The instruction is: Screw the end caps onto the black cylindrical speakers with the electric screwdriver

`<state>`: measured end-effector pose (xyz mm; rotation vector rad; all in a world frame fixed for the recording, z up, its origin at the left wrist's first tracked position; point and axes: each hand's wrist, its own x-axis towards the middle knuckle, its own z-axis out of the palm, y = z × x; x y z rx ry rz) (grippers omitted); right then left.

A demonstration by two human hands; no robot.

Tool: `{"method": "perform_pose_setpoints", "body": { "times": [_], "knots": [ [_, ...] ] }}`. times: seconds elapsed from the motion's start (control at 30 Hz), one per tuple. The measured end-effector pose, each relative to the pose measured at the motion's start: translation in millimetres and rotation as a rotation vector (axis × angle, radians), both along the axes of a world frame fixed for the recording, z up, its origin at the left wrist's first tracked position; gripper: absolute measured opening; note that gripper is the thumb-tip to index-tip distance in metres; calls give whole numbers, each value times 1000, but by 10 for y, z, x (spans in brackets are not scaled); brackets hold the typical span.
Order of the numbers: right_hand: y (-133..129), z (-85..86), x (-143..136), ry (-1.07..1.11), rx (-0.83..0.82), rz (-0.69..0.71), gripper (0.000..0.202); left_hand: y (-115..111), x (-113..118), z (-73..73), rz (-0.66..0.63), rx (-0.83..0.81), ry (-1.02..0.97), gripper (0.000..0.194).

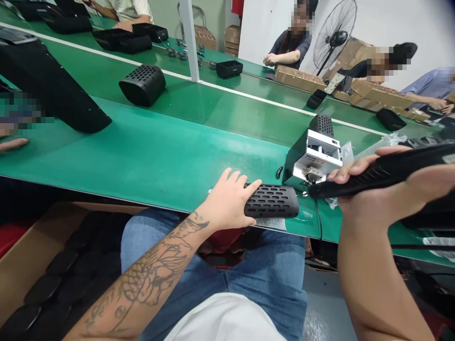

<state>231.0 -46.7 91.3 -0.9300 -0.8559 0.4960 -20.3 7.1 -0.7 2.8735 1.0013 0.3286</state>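
My left hand (227,201) grips the left end of a black perforated casing (272,201), its thumb at the near edge and its fingers over the far side. The casing lies flat at the bench's near edge, slotted face up. My right hand (369,182) is wrapped round a black electric screwdriver (355,183), held nearly level with its tip pointing left. That tip is close to the front of a silver and black screw feeder (313,158); I cannot tell whether they touch. A small black piece (279,172) lies left of the feeder.
Another perforated casing (144,85) sits further back on the green bench (159,156). A tall black housing (53,85) leans at left, near another person's hand (14,144). A white post (189,42) rises from the bench. Co-workers sit opposite beside cardboard boxes (302,78).
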Motion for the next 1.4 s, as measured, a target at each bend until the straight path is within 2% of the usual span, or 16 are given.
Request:
{"method": "perform_pose_setpoints", "body": {
  "times": [0.13,0.2,0.33,0.4,0.57,0.7,0.9,1.2,1.3,1.4],
  "knots": [
    [-217,62,-422,-78,-18,364,62,0,5,-31,28,-67,16,100],
    [-233,8,-602,-82,-15,447,58,-12,16,-25,37,-63,12,98],
    [-140,-160,-789,-106,69,485,56,-28,22,-12,38,-60,-4,97],
    [-99,-213,-813,-103,60,479,53,-32,22,-8,42,-58,-10,96],
    [-77,-262,-837,-74,-12,486,56,-37,20,-7,45,-60,-1,96],
    [-55,-296,-831,-73,3,546,56,-36,18,-11,44,-64,-1,97],
    [-34,-311,-814,-82,-2,617,54,-34,17,-2,40,-65,-5,96],
    [-53,-370,-862,-77,-24,611,54,-30,19,-6,38,-61,-1,96],
    [-73,-322,-831,-91,-23,621,55,-30,20,-4,34,-58,6,96],
    [-45,-202,-679,-124,-7,580,60,-25,23,-18,27,-51,7,98]
  ]
}}
